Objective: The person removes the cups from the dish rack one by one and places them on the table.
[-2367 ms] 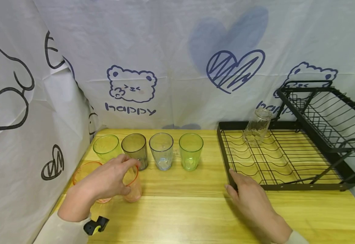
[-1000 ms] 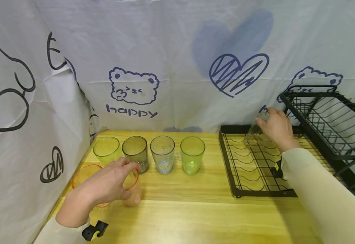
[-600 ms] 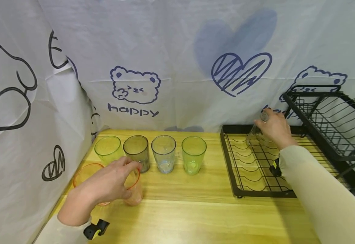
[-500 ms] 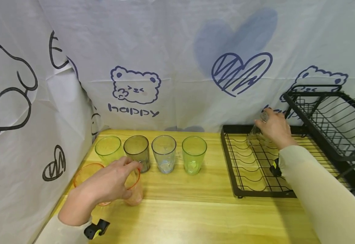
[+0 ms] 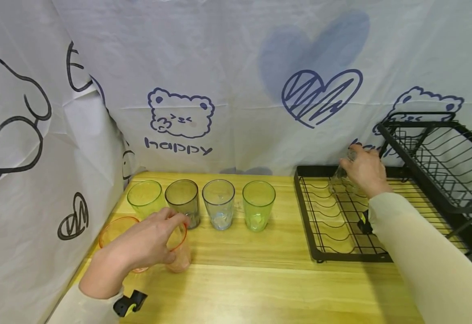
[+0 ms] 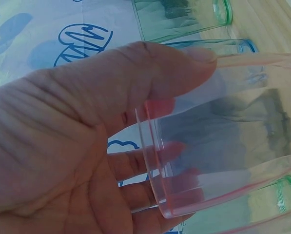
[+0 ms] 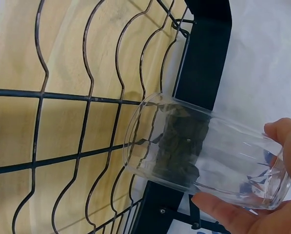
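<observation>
My left hand (image 5: 148, 240) grips an orange-rimmed glass (image 5: 180, 256) by its rim, at the front of the group on the left. In the left wrist view, thumb and fingers lie on either side of the pinkish glass wall (image 6: 223, 146). At the right, my right hand (image 5: 365, 171) holds a clear glass (image 5: 337, 183), upside down at the back of the black dish rack (image 5: 308, 234). The right wrist view shows this clear glass (image 7: 223, 156) pinched near its base, its mouth at the rack wires (image 7: 82, 122). Whether the mouth touches the wires I cannot tell.
Behind the left hand stand a yellow-green glass (image 5: 144, 198), a grey glass (image 5: 183, 198), a pale blue glass (image 5: 218, 202) and a green glass (image 5: 258, 202). Another orange-rimmed glass (image 5: 112, 227) is partly hidden by the left wrist. The rack's upper tier (image 5: 454, 166) rises at the right.
My right hand has gone from the rack's front left corner to the clear glass at its back and taken hold of it. The left hand has stayed on the orange-rimmed glass.
</observation>
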Motion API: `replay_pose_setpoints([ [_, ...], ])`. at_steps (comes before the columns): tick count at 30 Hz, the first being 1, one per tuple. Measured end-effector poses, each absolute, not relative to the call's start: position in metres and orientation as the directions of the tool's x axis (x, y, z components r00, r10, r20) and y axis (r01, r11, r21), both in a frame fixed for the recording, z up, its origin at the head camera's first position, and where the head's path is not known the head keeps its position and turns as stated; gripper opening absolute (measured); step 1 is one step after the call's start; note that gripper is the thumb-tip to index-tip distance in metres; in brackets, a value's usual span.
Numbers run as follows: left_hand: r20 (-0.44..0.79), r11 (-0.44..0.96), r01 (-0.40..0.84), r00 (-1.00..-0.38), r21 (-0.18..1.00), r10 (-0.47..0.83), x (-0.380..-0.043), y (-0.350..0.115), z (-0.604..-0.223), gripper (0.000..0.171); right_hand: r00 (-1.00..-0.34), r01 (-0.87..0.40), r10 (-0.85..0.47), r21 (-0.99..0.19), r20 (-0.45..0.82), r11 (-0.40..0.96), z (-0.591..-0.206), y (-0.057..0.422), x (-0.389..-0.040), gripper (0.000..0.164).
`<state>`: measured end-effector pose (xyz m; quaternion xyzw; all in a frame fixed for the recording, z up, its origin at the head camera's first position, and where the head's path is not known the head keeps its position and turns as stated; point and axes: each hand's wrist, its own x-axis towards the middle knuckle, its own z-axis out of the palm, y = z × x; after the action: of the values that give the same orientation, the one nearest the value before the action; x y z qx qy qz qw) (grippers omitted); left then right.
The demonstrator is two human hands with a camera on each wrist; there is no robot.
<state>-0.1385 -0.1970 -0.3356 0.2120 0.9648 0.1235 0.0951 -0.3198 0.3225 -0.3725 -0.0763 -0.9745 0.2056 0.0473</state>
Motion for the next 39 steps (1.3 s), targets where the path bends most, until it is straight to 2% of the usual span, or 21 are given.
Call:
replay_pose_setpoints([
  [8,-0.129,0.88,0.392,-0.891,0.269,0.436,-0.138,-0.195,-0.335,0.07,-0.981,0.136,0.178,-0.38,0.077,0.915,-0.368,0.322,-0.308,0.069],
  [24,-0.149,0.888,0.367,-0.896,0.278,0.417,-0.136,-0.192,-0.335,0.07,-0.973,0.008,0.096,-0.383,0.211,0.924,-0.355,0.291,-0.265,0.067],
  [39,-0.156,0.887,0.366,-0.895,0.281,0.419,-0.136,-0.19,-0.334,0.068,-0.959,-0.061,0.054,-0.39,0.278,0.919,-0.345,0.277,-0.224,0.063],
])
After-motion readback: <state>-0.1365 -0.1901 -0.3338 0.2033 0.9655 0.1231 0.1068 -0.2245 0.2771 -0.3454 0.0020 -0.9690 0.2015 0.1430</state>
